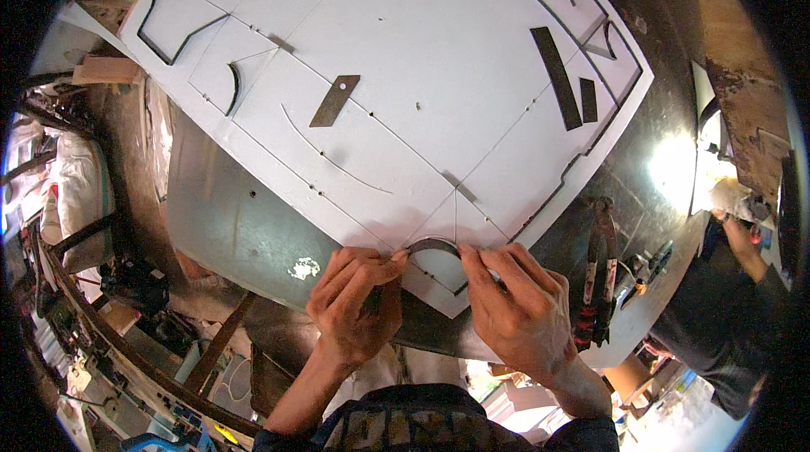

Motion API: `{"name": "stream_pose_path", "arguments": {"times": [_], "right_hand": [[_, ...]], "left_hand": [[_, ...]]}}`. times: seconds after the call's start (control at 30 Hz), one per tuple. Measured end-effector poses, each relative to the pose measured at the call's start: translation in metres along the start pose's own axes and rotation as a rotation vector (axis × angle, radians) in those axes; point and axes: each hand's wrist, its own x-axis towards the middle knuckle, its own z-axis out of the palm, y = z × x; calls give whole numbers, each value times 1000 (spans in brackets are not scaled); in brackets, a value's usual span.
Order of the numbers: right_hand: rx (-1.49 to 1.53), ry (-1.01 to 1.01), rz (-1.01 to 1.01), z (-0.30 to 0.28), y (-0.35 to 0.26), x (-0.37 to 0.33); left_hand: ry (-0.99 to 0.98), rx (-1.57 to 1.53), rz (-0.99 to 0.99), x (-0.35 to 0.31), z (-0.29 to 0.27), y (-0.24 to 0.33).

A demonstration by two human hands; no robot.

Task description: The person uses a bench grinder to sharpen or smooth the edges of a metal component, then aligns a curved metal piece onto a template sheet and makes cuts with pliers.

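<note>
A short, thin dark strip (434,243), bent into an arch, stands over the near corner of a large white board (405,47). My left hand (359,296) pinches the arch's left end between thumb and fingertips. At the other end, the fingers of my right hand (519,304) are closed on the strip. Pencil-like lines run across the board under it. More dark strips stand on edge along the board's outline, such as the angled strip (173,51) at the far left and a curved strip (234,89) nearer in.
Flat dark pieces lie on the board: a slanted plate with a hole (335,101), a long bar (557,78) and a short bar (588,99). Red-handled cutters (599,275) rest on the dark metal table (245,224). To the right, another person's arm (742,237) shows near a bright light.
</note>
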Motion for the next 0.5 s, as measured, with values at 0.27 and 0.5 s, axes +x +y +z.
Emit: {"name": "stream_pose_path", "arguments": {"times": [0.27, 0.5], "right_hand": [[119, -5, 172, -17, -22, -11], [460, -26, 95, -35, -43, -45]], "left_hand": [[16, -348, -343, -27, -5, 28], [-9, -627, -898, -39, -9, 93]]}}
